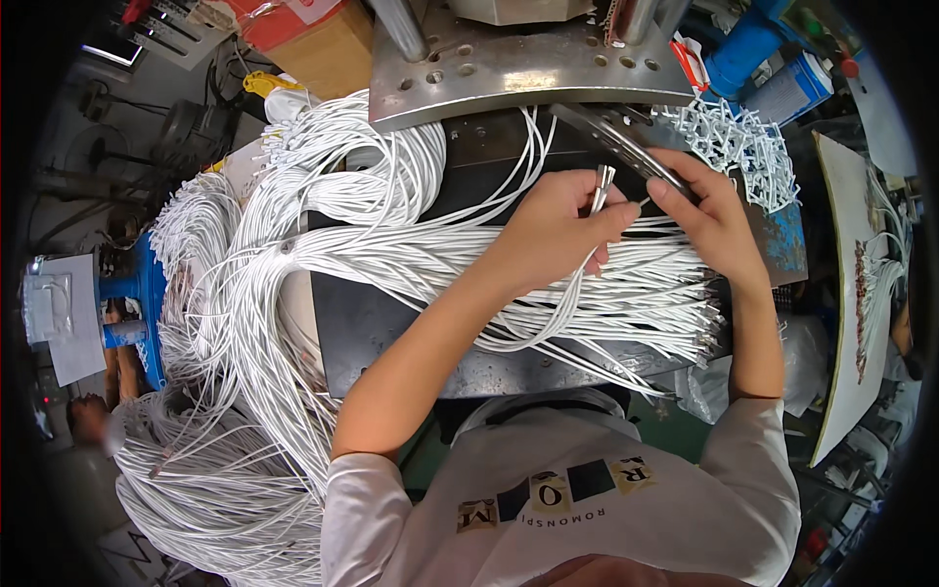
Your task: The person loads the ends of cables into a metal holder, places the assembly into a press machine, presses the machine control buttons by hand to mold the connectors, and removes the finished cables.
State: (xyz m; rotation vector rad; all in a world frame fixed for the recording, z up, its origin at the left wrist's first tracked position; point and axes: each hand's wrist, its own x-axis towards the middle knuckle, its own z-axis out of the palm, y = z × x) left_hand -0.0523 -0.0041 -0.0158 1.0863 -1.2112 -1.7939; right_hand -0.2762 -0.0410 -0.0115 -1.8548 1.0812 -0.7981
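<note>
- Here, left hand (553,230) at centre of the frame, fingers closed around a small bunch of white wire ends (603,186), tips pointing up, probably to keep them even and within reach of the other hand.
- Right hand (709,215) at centre right, thumb and forefinger pinched on a single thin wire tip, just beside that bunch; other fingers curled.
- Both forearms rising from the lower edge, left one slanting across the dark work plate (391,323).
- Bundle of white cables (646,293) lying flat under the hands, sweeping toward the left of the frame and hanging down in loops.
- Heap of small white plastic connectors (743,147) at upper right, close to the right hand.
- Perforated steel press plate (518,68) at upper centre.
</note>
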